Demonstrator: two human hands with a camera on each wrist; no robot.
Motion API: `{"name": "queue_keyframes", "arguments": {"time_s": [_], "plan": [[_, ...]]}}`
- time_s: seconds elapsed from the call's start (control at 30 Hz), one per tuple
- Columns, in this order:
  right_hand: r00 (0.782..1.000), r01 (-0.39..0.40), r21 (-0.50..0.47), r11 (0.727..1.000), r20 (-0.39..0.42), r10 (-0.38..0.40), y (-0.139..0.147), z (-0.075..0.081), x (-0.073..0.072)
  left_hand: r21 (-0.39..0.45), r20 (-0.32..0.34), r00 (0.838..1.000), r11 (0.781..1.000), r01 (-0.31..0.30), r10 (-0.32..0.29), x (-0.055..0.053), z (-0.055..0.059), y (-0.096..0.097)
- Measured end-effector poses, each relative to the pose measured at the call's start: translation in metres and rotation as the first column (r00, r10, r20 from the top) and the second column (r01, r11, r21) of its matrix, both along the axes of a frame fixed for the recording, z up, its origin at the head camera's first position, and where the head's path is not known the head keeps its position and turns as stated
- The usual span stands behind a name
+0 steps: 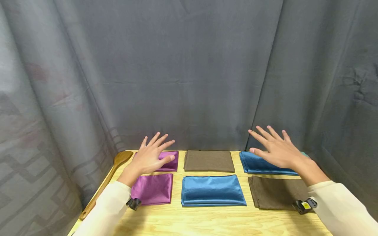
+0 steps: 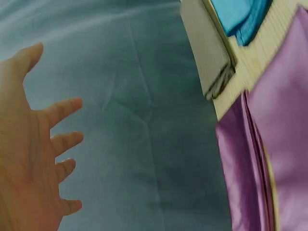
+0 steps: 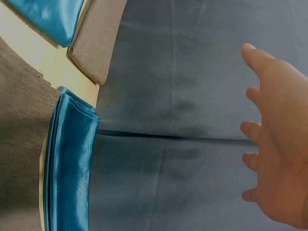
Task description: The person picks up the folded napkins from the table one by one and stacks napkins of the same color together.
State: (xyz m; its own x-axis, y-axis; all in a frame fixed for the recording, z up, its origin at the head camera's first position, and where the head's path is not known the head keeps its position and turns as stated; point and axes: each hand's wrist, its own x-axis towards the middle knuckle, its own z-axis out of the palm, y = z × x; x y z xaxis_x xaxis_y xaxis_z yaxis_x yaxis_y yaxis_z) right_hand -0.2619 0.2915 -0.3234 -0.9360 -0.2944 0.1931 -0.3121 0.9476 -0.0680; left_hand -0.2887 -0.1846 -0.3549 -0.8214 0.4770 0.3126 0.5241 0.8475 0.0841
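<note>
The near blue cloth (image 1: pixel 212 190) lies folded on the wooden table (image 1: pixel 177 223), its long edge facing the person. Beyond it and to its left, the left hand (image 1: pixel 150 159) is released, with fingers and thumb spread wide and nothing in its grasp; in the head view it covers part of the far purple cloth (image 1: pixel 171 161). Beyond the near blue cloth and to its right, the right hand (image 1: pixel 277 151) is likewise released, its fingers fanned apart, and partly hides the far blue cloth (image 1: pixel 262 164). A small teal patch (image 1: pixel 304 154) shows by the right wrist, too little of it to identify.

Just left of the near blue cloth sits the near purple cloth (image 1: pixel 156 188), and just right of it the near brown cloth (image 1: pixel 277 191). Directly behind it is the far brown cloth (image 1: pixel 209 160). All are folded flat, with strips of wood between them. Well to its left, a wooden spoon (image 1: pixel 103 188) lies along the table's edge, bowl end farthest from the person. A grey curtain (image 1: pixel 183 82) hangs behind everything. Pale sleeves (image 1: pixel 336 203) cover both forearms.
</note>
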Motion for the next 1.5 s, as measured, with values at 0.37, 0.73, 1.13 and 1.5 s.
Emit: {"name": "queue_keyframes", "arguments": {"time_s": [0.37, 0.73, 1.13, 1.5], "plan": [[1.000, 0.005, -0.135, 0.991, -0.020, -0.008, 0.027, -0.013, 0.012, 0.156, -0.004, 0.996, 0.984, 0.086, -0.087, 0.002, -0.013, 0.050], [0.998, 0.014, -0.320, 0.947, 0.059, 0.006, 0.056, -0.035, 0.024, 0.355, 0.124, 0.984, 0.931, 0.079, -0.131, 0.012, -0.047, 0.099], [0.991, 0.067, -0.430, 0.900, 0.132, -0.011, 0.097, -0.079, 0.039, 0.529, 0.256, 0.920, 0.839, 0.125, -0.298, 0.021, -0.082, 0.164], [0.982, 0.179, -0.425, 0.887, 0.130, -0.136, 0.139, -0.123, 0.055, 0.626, 0.421, 0.822, 0.779, 0.044, -0.384, 0.034, -0.100, 0.226]]}}
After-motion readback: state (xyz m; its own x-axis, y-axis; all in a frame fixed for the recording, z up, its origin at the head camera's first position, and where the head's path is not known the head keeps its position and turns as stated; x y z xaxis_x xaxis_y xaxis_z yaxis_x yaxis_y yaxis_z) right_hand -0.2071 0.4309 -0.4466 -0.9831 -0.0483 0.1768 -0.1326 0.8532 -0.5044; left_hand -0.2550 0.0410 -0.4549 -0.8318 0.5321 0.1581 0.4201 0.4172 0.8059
